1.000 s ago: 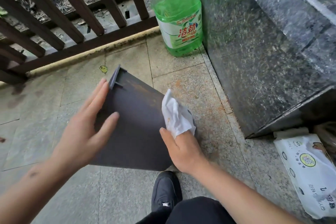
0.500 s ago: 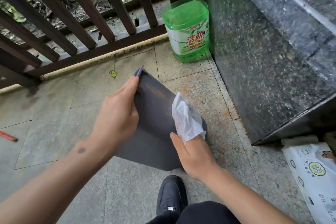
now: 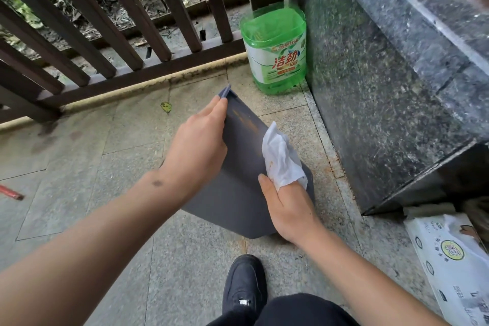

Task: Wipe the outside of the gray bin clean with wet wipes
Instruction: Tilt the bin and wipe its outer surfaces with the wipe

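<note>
Since a second ago: left hand (image 3: 197,144) shifted from lying flat on the gray bin (image 3: 238,193) to clasping its far left edge near the rim. Lying on its side on the stone floor (image 3: 79,167), just beside the granite wall (image 3: 383,100), orange streak on the upturned face. Clenched on a soiled wet wipe (image 3: 281,160), pressed against the bin: right hand (image 3: 289,210).

The green bottle (image 3: 275,53) carries a label reading "洁劲 100" in red; the white wipes pack (image 3: 452,259) bears a round yellow-green emblem, its small print too blurred to read.
</note>
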